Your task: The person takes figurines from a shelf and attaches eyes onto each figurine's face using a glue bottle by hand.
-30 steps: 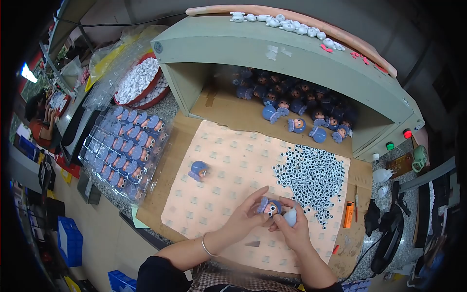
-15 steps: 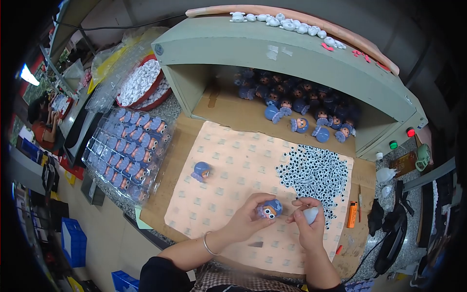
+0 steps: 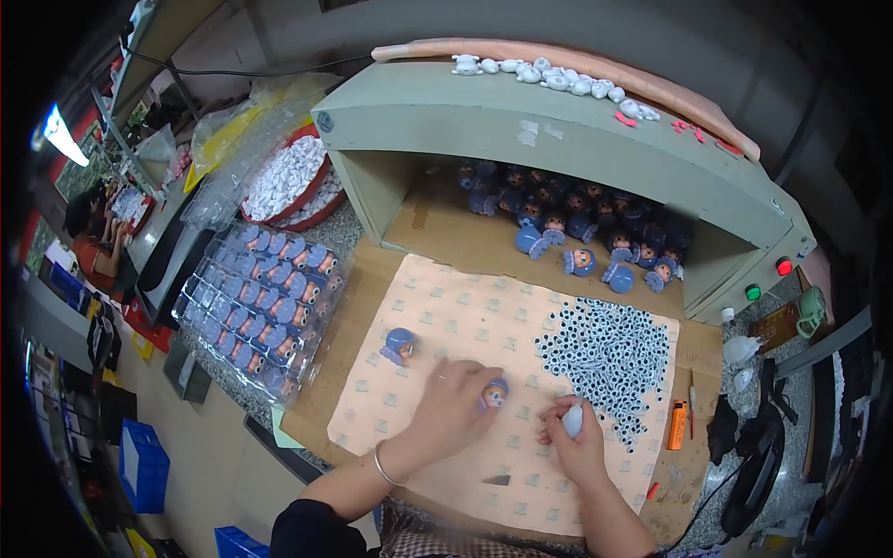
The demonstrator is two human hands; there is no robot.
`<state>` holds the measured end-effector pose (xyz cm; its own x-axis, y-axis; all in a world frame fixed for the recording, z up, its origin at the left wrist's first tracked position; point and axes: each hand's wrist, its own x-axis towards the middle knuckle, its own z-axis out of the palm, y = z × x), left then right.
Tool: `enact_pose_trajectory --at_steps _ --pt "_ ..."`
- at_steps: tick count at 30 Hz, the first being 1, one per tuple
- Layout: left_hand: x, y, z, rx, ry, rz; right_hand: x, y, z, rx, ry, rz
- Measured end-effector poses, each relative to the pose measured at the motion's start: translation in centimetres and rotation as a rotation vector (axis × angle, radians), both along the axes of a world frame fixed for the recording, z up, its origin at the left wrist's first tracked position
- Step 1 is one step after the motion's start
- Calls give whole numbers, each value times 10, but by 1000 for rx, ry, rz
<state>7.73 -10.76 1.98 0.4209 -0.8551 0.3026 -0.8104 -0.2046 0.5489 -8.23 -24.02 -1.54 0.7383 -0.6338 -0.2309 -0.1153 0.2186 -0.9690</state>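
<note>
head view shows toy eyes (image 3: 609, 358) near right hand (image 3: 579, 451).

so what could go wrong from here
The small figure at the left hand might roll if nudged, given its rounded head. The right hand could scatter the loose eye pieces heaped close by. The pale bottle it holds might drip onto the patterned sheet.

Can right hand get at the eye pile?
Probably yes: the eye pile lies just beyond the right hand with nothing visible between, though the pale bottle it holds may limit grasping.
</note>
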Motion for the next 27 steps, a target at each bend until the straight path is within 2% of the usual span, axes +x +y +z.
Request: enact_pose_trajectory --at_steps 3,8,12,15,19,21,24,27 --pt "25 7 7 98 -291 161 -1 0 -3 -1 -16 13" --pt "71 28 -3 221 -510 486 -2 3 3 -171 -27 28" --pt "82 28 8 202 -558 632 1 6 1 -120 -121 -19" --pt "78 3 20 122 -522 457 0 8 4 -162 -111 21" --pt "101 -54 9 49 -424 287 1 8 2 -181 -110 55" --pt "128 -89 -7 16 -476 314 1 6 0 -146 -99 48" --pt "170 -136 -25 -125 -326 366 3 5 0 -99 -64 43" --pt "196 -164 -36 -33 -270 375 4 4 0 -71 -55 38"
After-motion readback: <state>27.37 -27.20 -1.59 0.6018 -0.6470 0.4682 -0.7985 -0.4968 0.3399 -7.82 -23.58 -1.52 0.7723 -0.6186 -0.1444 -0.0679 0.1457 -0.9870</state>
